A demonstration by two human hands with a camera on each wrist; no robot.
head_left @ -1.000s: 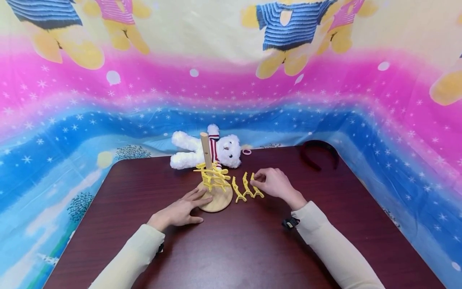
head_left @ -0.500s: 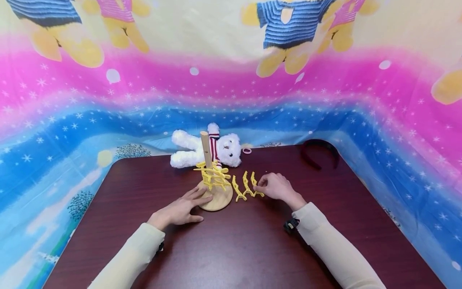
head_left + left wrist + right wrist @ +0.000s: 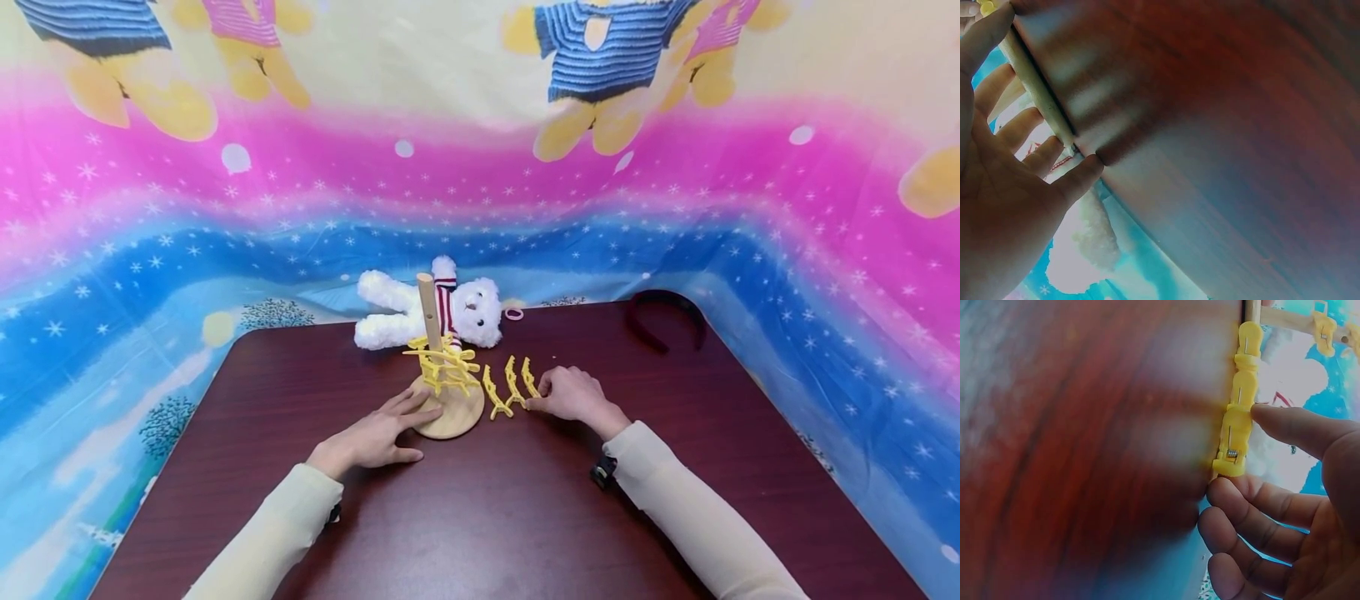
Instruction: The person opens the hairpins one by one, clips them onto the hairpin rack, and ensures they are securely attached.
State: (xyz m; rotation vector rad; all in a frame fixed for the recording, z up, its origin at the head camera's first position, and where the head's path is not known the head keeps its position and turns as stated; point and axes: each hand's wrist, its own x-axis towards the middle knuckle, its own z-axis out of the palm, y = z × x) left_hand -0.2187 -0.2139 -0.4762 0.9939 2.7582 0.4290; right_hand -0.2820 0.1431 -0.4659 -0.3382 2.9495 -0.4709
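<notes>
Dark red worktop (image 3: 525, 517), cartoon cloth behind. Three loose yellow clips (image 3: 511, 387) lie side by side right of the wooden peg stand (image 3: 448, 400), long axes running near-to-far. Right hand (image 3: 572, 393) is nearest, its grip pinching the rightmost clip (image 3: 1235, 434). Left hand (image 3: 371, 436) lies flat and released against the stand's base; more clips are already clamped on the peg.

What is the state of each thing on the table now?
Wooden peg stand: upright, left hand flat on base.
Yellow clips on peg: clipped on.
Loose yellow clips: lying on table.
Right hand: pinches nearest loose clip.
Teddy bear: lying down.
</notes>
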